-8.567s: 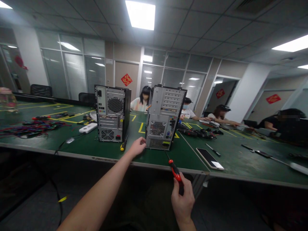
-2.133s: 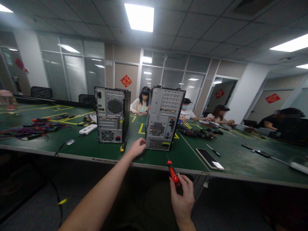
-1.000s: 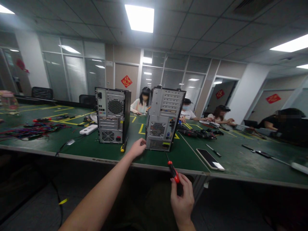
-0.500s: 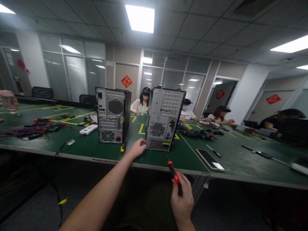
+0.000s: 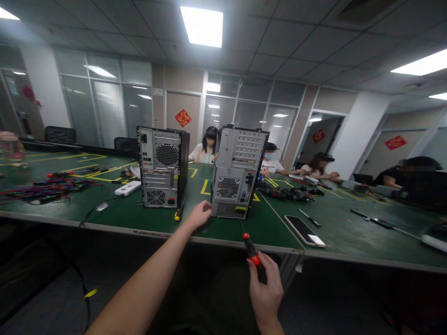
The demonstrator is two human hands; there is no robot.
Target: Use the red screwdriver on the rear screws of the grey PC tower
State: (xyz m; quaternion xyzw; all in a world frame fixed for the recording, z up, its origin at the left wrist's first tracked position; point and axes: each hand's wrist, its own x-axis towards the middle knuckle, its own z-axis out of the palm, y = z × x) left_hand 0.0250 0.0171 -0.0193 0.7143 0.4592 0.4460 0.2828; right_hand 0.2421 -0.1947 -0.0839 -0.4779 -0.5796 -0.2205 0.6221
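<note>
A grey computer case stands upright on the table, its back panel with vents and ports towards me. At its lower left edge is my left hand, fingers curled against the side; part of the fingertips is hidden. My right hand is closed round the handle end of a red and black screwdriver. The thin shaft points up at the bottom of the case's back; I cannot tell whether its tip touches. Left of this case stands a second computer case, with a yellow and black screwdriver beside its base.
Right of my hands lie a phone and a small pen-like tool. Black cables bunch behind them. Coloured wires and a white power strip are at left. Several people sit across the green table.
The screwdriver's handle has turned slightly in my right hand, showing more black and less red. My left hand and both cases keep their places; the view shifts a little.
</note>
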